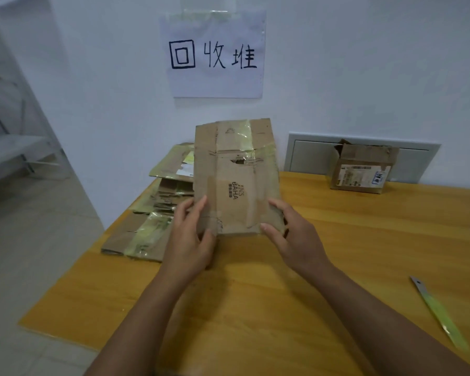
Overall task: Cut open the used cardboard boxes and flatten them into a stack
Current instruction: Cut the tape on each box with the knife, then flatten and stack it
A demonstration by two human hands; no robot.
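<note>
Wooden table (255,294) against white wall; flattened box (235,180) held upright, left hand (190,234) and right hand (291,234) pinching its lower corners, likely squaring it for stack (152,202) just left; knife (440,313) set aside; uncut box (362,169) waits.

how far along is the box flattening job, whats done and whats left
Done: several flattened boxes lie in a stack at the table's left edge. In hand: the left hand and right hand hold one flattened box upright, not yet on the stack. Left: one unflattened box by the wall; the knife lies untouched at right.
</note>
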